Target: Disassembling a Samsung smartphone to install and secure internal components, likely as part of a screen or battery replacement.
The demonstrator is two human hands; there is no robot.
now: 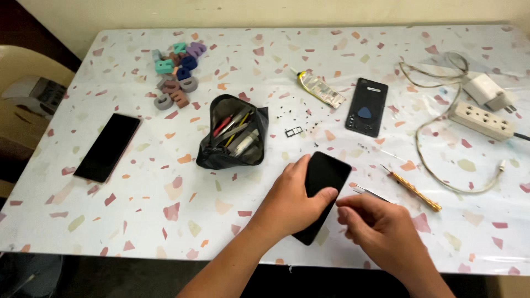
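Our left hand (290, 201) fingers clamp the black phone (323, 182); our right hand (378, 226) fingers, curled together, hover just beside it.

My left hand (290, 201) lies palm down, thumb pointing to two o'clock; my right hand (381, 226) curls loosely, fingertips pinched.

Colours around the black pouch (232, 134)
White desk (138, 221) showing terrazzo flecks; black phone (321, 193) lying right of the pouch, teal, purple and brown foam letters (176, 72) sitting up-left, gold screwdriver (413, 189) gleaming far right.
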